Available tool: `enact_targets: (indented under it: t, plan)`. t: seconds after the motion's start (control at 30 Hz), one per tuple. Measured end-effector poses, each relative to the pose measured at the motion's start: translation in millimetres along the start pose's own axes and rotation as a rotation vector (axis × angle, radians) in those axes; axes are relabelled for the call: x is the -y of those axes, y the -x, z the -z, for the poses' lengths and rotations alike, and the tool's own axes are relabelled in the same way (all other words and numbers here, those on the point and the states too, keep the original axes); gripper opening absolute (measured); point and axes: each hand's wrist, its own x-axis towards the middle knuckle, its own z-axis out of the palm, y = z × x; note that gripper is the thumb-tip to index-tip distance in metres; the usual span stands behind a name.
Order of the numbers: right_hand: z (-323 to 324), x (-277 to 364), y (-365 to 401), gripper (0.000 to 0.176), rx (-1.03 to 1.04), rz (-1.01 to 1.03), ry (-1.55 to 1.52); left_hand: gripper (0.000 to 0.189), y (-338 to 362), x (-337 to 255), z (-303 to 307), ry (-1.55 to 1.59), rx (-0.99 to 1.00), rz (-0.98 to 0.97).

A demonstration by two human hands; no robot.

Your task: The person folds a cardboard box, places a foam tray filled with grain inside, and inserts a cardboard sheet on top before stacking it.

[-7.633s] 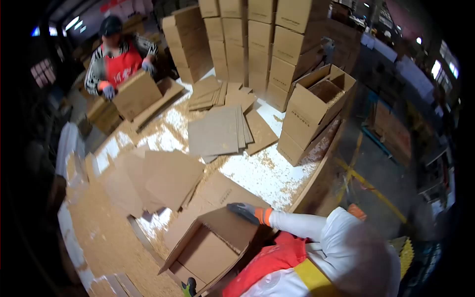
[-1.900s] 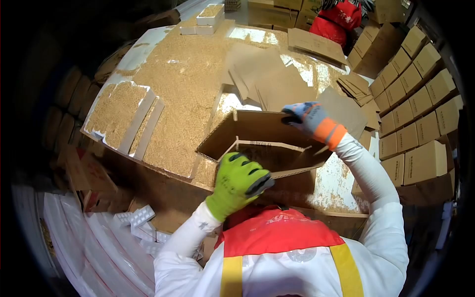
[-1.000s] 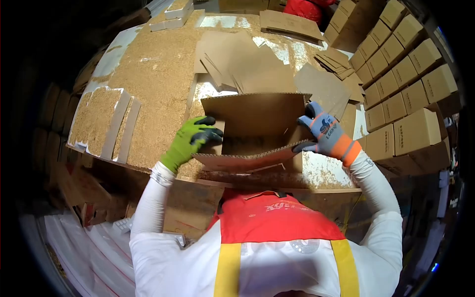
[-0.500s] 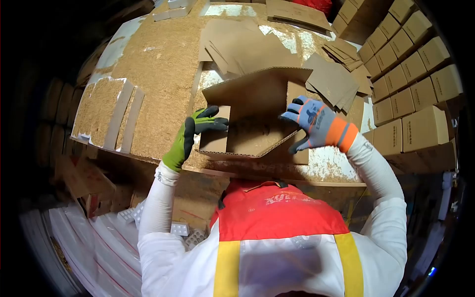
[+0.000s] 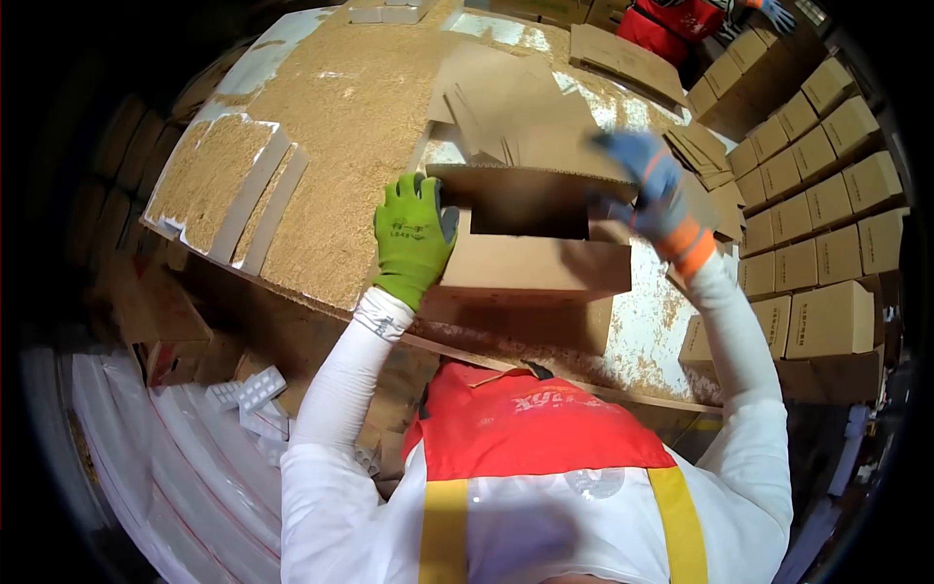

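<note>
An open cardboard box (image 5: 535,268) stands near the table's front edge, with its far flap raised and a broad flap or panel across its near side. Its dark interior shows between them. My left hand (image 5: 415,238), in a green glove with dark fingertips, grips the box's left side, the thumb at the inner edge. Over the box's far right corner is my right hand (image 5: 657,190), in a blue-grey glove with an orange cuff. Motion blurs its fingers, so whether they touch the flap is unclear.
Flat cardboard sheets (image 5: 535,107) lie beyond the box on the table (image 5: 341,127). White-edged blocks (image 5: 258,200) sit at the left. Closed cartons (image 5: 827,316) are stacked at the right. Another person in a red apron (image 5: 671,27) is at the far end.
The near panel of the box now covers part of the opening. My left hand has turned back-up on the left side, and my right hand has moved up and away. The camera view has shifted.
</note>
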Motion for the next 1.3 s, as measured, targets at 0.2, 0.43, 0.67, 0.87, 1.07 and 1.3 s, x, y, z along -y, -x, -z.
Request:
enact_targets:
  t: [0.2, 0.43, 0.67, 0.87, 1.07, 1.3]
  plan:
    - [-79.7, 11.7, 67.7, 0.08, 0.428, -0.196, 0.115, 0.066, 4.4, -0.8, 9.7, 0.055, -0.296, -0.023]
    - [-49.4, -48.3, 101.9, 0.079, 0.489, -1.06, -0.381, 0.084, 10.0, 11.2, 15.2, 0.406, 0.592, 0.566]
    - [15.1, 23.2, 131.8, 0.089, 0.723, -1.55, -1.712, 0.084, 75.4, -30.9, 60.4, 0.569, -0.004, 0.164]
    - [-65.8, 78.8, 149.2, 0.059, -0.096, -1.403, -1.637, 0.103, 105.7, 5.6, 32.3, 0.945, 0.053, 0.259]
    - [-157.5, 83.5, 219.1, 0.08, -0.194, -0.713, -0.466, 0.089, 30.9, 67.1, 77.4, 1.422, 0.766, 1.002]
    - [-185.6, -40.4, 256.0, 0.03, 0.314, -0.547, -0.592, 0.034, 54.7, 12.2, 12.7, 0.045, 0.538, 0.433]
